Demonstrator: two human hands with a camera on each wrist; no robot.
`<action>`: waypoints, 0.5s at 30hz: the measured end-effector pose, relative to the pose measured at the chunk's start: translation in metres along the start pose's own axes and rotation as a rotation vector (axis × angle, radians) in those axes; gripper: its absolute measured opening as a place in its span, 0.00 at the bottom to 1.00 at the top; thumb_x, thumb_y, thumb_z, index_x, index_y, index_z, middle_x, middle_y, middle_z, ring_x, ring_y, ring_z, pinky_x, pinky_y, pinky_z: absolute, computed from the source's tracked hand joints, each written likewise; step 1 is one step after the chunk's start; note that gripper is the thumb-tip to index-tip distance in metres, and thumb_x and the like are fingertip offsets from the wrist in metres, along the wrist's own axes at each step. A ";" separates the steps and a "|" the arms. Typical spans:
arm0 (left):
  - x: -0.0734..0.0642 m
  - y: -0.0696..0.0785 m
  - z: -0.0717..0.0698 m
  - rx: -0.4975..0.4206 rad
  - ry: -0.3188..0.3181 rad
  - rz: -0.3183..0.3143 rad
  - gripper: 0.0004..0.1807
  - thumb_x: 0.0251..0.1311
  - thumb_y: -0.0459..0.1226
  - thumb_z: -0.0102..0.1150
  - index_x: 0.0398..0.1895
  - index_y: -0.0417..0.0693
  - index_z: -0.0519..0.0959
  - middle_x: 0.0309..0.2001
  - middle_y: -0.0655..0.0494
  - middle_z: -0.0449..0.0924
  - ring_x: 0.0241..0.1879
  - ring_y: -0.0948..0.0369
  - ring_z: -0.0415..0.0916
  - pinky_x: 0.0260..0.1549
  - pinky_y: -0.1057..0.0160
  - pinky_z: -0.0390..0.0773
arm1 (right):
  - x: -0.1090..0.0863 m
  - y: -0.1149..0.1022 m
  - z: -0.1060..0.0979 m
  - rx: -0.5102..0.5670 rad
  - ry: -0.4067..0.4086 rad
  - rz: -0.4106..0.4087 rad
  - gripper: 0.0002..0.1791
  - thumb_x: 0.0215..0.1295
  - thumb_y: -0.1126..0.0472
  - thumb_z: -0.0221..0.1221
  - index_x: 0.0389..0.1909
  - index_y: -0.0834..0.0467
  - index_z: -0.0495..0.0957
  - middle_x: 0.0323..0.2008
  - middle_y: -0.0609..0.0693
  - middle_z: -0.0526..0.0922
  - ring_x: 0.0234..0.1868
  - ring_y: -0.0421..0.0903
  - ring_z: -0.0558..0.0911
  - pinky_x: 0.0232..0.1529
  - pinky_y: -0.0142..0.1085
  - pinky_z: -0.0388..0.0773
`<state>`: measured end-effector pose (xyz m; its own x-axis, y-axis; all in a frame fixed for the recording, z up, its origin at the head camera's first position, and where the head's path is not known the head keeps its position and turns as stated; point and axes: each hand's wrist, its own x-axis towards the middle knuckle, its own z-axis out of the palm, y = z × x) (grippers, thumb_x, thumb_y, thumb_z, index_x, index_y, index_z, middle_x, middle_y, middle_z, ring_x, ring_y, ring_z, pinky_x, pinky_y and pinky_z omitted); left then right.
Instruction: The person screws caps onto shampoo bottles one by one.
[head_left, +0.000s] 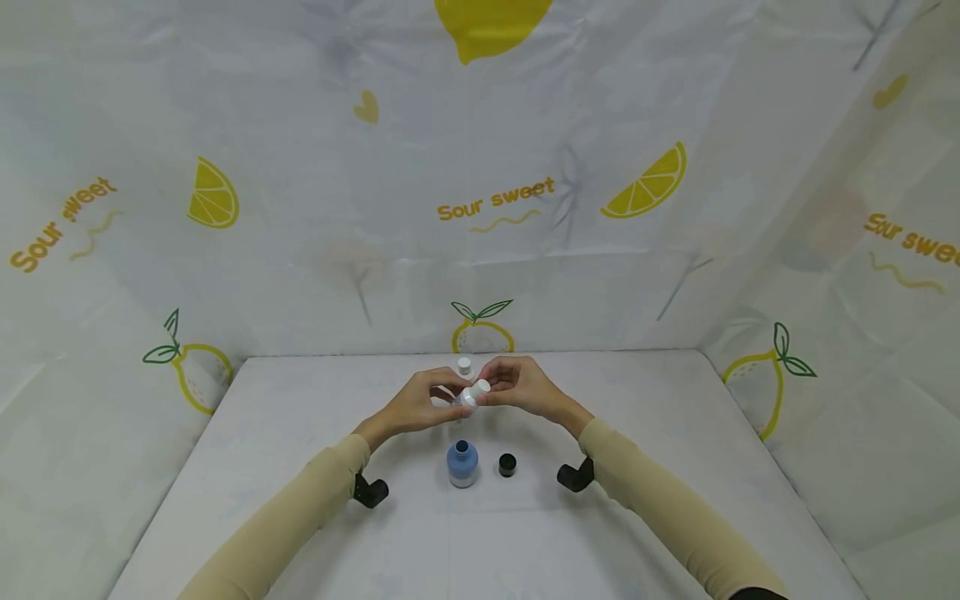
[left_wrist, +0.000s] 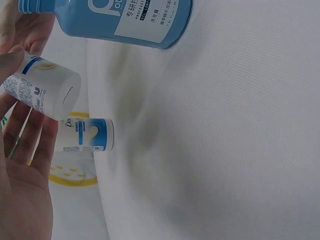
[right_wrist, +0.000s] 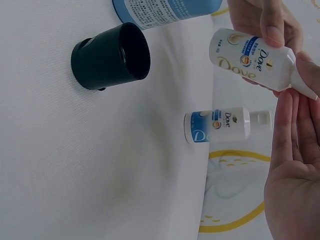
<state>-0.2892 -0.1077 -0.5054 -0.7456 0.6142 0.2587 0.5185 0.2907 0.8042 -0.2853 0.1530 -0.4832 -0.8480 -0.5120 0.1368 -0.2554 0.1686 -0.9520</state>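
Above the table, my left hand [head_left: 412, 406] grips a small white Dove bottle [right_wrist: 245, 56] round its body, and the bottle tilts with its top toward the right. My right hand [head_left: 529, 388] pinches the white cap [right_wrist: 301, 86] at the bottle's top; whether the cap is loose cannot be told. A second Dove bottle [right_wrist: 227, 124], white with a blue base and a white cap, stands upright on the table behind the hands. Nearer to me stands a blue bottle [head_left: 462, 463] with its mouth uncovered. To its right a black cap [head_left: 507, 465] sits on the table.
The white-covered table [head_left: 637, 533] ends at a hanging lemon-print cloth [head_left: 405, 308] along the back. Similar cloth hangs at both sides. A black wrist mount [head_left: 371, 492] juts from the left sleeve, and another mount [head_left: 576, 476] from the right.
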 end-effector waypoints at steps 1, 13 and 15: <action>0.000 0.000 0.000 0.001 -0.001 0.001 0.20 0.63 0.37 0.79 0.58 0.46 0.88 0.51 0.50 0.88 0.50 0.63 0.84 0.50 0.67 0.89 | 0.000 0.000 0.000 0.000 -0.001 -0.003 0.17 0.60 0.72 0.76 0.49 0.67 0.84 0.43 0.49 0.88 0.44 0.39 0.87 0.50 0.29 0.89; 0.001 -0.001 0.000 0.013 -0.017 -0.014 0.20 0.64 0.38 0.79 0.58 0.46 0.89 0.51 0.51 0.87 0.50 0.63 0.83 0.51 0.66 0.89 | 0.001 0.002 0.000 -0.057 0.001 -0.020 0.15 0.61 0.68 0.77 0.44 0.63 0.82 0.39 0.48 0.85 0.39 0.41 0.85 0.45 0.28 0.88; 0.001 -0.001 0.000 0.014 -0.017 -0.011 0.20 0.64 0.39 0.78 0.58 0.46 0.88 0.51 0.50 0.87 0.51 0.63 0.83 0.51 0.66 0.89 | 0.000 0.000 0.001 -0.067 0.005 -0.012 0.15 0.61 0.68 0.77 0.44 0.63 0.82 0.39 0.48 0.85 0.39 0.41 0.84 0.44 0.28 0.87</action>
<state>-0.2904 -0.1072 -0.5055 -0.7441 0.6234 0.2400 0.5157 0.3078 0.7995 -0.2855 0.1523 -0.4835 -0.8470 -0.5100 0.1501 -0.2961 0.2181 -0.9299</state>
